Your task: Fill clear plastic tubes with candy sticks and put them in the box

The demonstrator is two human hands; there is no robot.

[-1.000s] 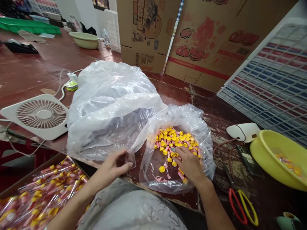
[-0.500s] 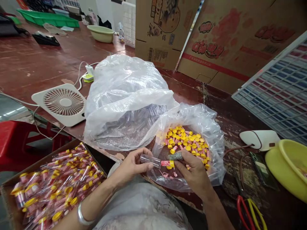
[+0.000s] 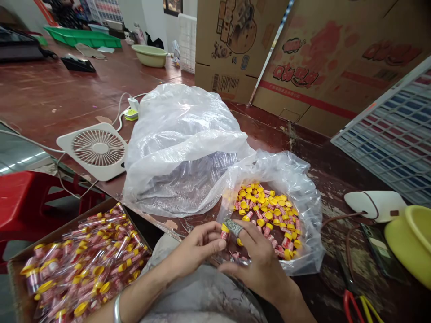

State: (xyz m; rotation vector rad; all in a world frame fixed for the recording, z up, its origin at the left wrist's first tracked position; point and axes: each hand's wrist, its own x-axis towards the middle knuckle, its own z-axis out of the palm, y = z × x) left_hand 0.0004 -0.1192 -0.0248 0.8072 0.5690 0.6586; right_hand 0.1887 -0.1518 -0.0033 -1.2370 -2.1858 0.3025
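Note:
My left hand (image 3: 202,244) is closed around a small clear tube with a yellow cap (image 3: 225,229); red-and-white printing shows below the cap, and the rest of the tube is hidden by the fingers. Close beside the cap is my right hand (image 3: 259,255), its thumb apart from the fingers. A grey speckled wrap (image 3: 233,227) covers one of its fingers, which is at or touching the cap. Behind the right hand, many yellow-capped pieces (image 3: 267,211) lie in an opened clear plastic bag (image 3: 303,179).
At lower left a cardboard box (image 3: 20,287) holds many filled tubes. A large plastic bag (image 3: 188,112) of clear tubes sits mid-table beside a white fan (image 3: 96,150). Scissors (image 3: 350,291), a phone (image 3: 382,249) and a yellow basin (image 3: 411,242) are at right.
The clear tube and the yellow-capped piece, apart before, are now together in my left hand. My right hand's fingers have opened and let go of the capped piece.

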